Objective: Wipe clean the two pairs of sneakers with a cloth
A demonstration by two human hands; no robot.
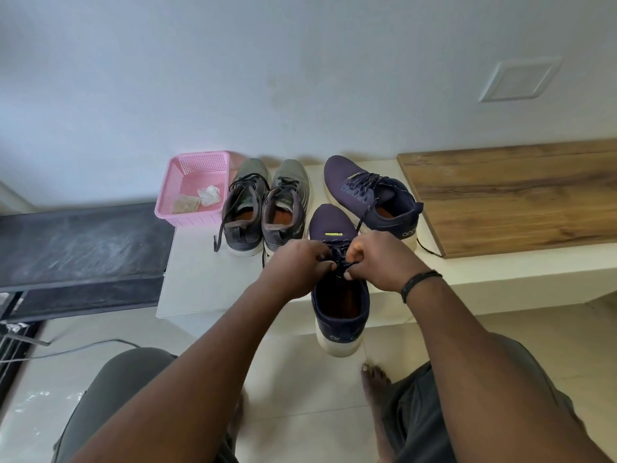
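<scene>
Two forearms reach forward and converge over the near navy sneaker. On the left, the left hand has its fingers curled, pinching the dark laces; on the right, the right hand, with a black band at its wrist, pinches the same laces with bent fingers. That sneaker lies lengthwise away from the person, toe toward the wall, heel overhanging the white ledge. Behind it, left to right, stand a pink basket, the grey pair, and the other navy sneaker, toes wallward.
</scene>
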